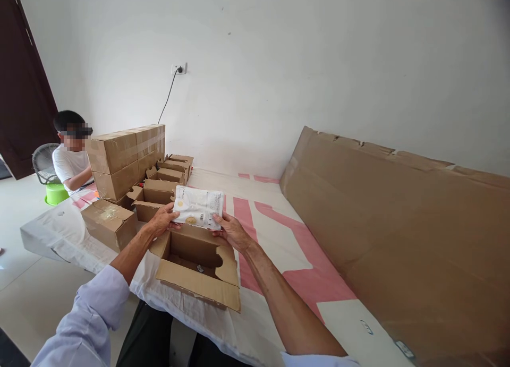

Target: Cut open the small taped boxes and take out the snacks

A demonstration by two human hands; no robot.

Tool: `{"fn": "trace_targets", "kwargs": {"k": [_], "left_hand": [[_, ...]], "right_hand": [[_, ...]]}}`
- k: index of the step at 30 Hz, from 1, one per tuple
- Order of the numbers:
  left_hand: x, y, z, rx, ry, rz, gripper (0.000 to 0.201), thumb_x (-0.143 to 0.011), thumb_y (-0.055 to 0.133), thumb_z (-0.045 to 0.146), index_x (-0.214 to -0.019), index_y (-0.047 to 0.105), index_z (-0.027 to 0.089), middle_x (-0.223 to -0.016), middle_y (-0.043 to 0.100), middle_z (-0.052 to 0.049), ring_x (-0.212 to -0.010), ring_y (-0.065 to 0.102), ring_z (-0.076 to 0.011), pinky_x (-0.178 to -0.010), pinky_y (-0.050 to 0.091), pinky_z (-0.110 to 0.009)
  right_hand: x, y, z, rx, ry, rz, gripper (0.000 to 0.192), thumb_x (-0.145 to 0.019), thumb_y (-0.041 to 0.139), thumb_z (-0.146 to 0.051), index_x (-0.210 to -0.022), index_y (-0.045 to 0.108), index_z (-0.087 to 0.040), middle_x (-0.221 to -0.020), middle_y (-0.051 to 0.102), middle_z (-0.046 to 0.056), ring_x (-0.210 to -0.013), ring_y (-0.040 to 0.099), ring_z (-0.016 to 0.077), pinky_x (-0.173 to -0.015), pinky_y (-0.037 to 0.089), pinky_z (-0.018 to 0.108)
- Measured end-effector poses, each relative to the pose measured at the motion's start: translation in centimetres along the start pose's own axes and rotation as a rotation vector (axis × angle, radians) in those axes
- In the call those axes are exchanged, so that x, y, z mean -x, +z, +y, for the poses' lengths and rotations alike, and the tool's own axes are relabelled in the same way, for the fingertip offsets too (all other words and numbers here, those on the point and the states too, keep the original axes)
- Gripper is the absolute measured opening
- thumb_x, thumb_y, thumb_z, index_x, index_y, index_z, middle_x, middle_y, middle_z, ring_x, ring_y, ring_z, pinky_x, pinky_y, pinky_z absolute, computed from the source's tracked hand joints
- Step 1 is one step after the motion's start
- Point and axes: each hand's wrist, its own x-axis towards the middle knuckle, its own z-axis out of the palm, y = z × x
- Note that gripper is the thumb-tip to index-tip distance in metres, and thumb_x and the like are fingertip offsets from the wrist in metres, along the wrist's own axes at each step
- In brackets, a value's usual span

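The left hand and the right hand are grasping opposite ends of a white packet, holding it over the far edge of an open cardboard box. The box is resting on a pink-and-white cloth, while closed boxes are standing stacked farther left.

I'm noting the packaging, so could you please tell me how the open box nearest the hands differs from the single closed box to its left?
The open box has its flaps spread and its inside showing; the closed box is shut, apparently taped on top. The open box lies close to the white packet held by the left hand and right hand; the closed box stands farther from it. Both are brown cardboard.
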Motion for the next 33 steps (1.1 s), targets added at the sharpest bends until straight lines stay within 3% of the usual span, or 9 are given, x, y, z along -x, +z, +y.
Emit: {"fn": "trace_targets", "kwargs": {"k": [4, 9, 13, 15, 18, 22, 26, 29, 33], "left_hand": [[1.6, 0.8, 2.7, -0.091, 0.059, -0.058, 0.052, -0.079, 0.086, 0.038, -0.124, 0.073, 0.016, -0.097, 0.078, -0.007, -0.074, 0.071, -0.0159, -0.061, 0.056, -0.021], [6.6, 2.0, 5.0, -0.640, 0.331, 0.023, 0.033, -0.084, 0.081, 0.037, -0.112, 0.077, 0.020, -0.104, 0.077, -0.010, -0.093, 0.068, -0.0254, -0.084, 0.054, -0.033], [11.6, 4.2, 2.5, -1.003, 0.320, -0.302, 0.037, -0.079, 0.084, 0.041, -0.110, 0.073, 0.024, -0.108, 0.076, -0.010, -0.103, 0.069, -0.0327, -0.093, 0.051, -0.039], [13.1, 5.3, 0.9, -1.191, 0.272, -0.410, 0.037, -0.074, 0.084, 0.029, -0.107, 0.070, 0.022, -0.107, 0.074, -0.012, -0.102, 0.069, -0.0348, -0.094, 0.050, -0.043], [13.9, 5.1, -0.3, -1.368, 0.253, -0.301, 0.032, -0.067, 0.069, 0.006, -0.096, 0.066, 0.019, -0.099, 0.072, -0.014, -0.095, 0.068, -0.0333, -0.093, 0.049, -0.046], [13.9, 0.2, 0.3, -1.038, 0.321, 0.051, 0.029, -0.070, 0.062, 0.008, -0.097, 0.065, 0.020, -0.098, 0.071, -0.008, -0.096, 0.065, -0.0266, -0.089, 0.051, -0.037], [14.4, -5.0, 1.1, -0.708, 0.269, 0.213, 0.023, -0.078, 0.074, 0.031, -0.095, 0.065, 0.020, -0.089, 0.071, -0.003, -0.084, 0.064, -0.0210, -0.080, 0.055, -0.031], [15.2, -6.1, 1.1, -0.681, 0.275, 0.261, 0.030, -0.076, 0.080, 0.036, -0.097, 0.066, 0.019, -0.091, 0.071, -0.004, -0.085, 0.065, -0.0219, -0.080, 0.057, -0.033], [16.7, -4.8, 0.9, -0.699, 0.332, 0.174, 0.026, -0.081, 0.080, 0.032, -0.100, 0.069, 0.019, -0.100, 0.072, -0.007, -0.098, 0.068, -0.0256, -0.090, 0.056, -0.037]], "right_hand": [[1.4, -0.6, -1.5, -0.025, 0.000, -0.022, 0.050, -0.063, 0.096, -0.053, -0.096, 0.078, -0.019, -0.095, 0.080, 0.009, -0.084, 0.074, 0.0247, -0.058, 0.061, 0.030], [4.0, -3.0, -1.9, -0.155, -0.111, 0.170, 0.053, -0.062, 0.098, -0.054, -0.098, 0.079, -0.021, -0.101, 0.081, 0.006, -0.086, 0.074, 0.0227, -0.062, 0.063, 0.032], [5.8, -5.3, -1.3, -0.271, -0.215, 0.372, 0.052, -0.065, 0.098, -0.047, -0.106, 0.077, -0.023, -0.108, 0.081, 0.006, -0.093, 0.075, 0.0234, -0.069, 0.065, 0.034], [6.5, -5.9, -0.8, -0.287, -0.224, 0.411, 0.056, -0.064, 0.099, -0.044, -0.110, 0.076, -0.023, -0.111, 0.080, 0.006, -0.096, 0.076, 0.0248, -0.071, 0.065, 0.036], [7.6, -6.4, -0.2, -0.312, -0.222, 0.470, 0.059, -0.061, 0.100, -0.044, -0.110, 0.076, -0.022, -0.118, 0.079, 0.008, -0.098, 0.076, 0.0253, -0.073, 0.067, 0.038], [9.2, -6.6, 0.5, -0.333, -0.237, 0.532, 0.059, -0.066, 0.097, -0.043, -0.117, 0.076, -0.024, -0.132, 0.075, 0.008, -0.110, 0.074, 0.0268, -0.078, 0.067, 0.038], [9.7, -6.3, 1.3, -0.338, -0.245, 0.544, 0.060, -0.068, 0.096, -0.043, -0.122, 0.076, -0.026, -0.135, 0.074, 0.008, -0.122, 0.071, 0.0297, -0.088, 0.066, 0.040], [9.5, -6.0, 2.3, -0.317, -0.208, 0.546, 0.059, -0.065, 0.096, -0.046, -0.117, 0.078, -0.025, -0.127, 0.078, 0.008, -0.126, 0.069, 0.0301, -0.095, 0.064, 0.040], [9.3, -5.8, 4.1, -0.122, -0.087, 0.524, 0.057, -0.064, 0.094, -0.052, -0.109, 0.080, -0.021, -0.114, 0.082, 0.008, -0.114, 0.074, 0.0312, -0.091, 0.063, 0.040]]}}
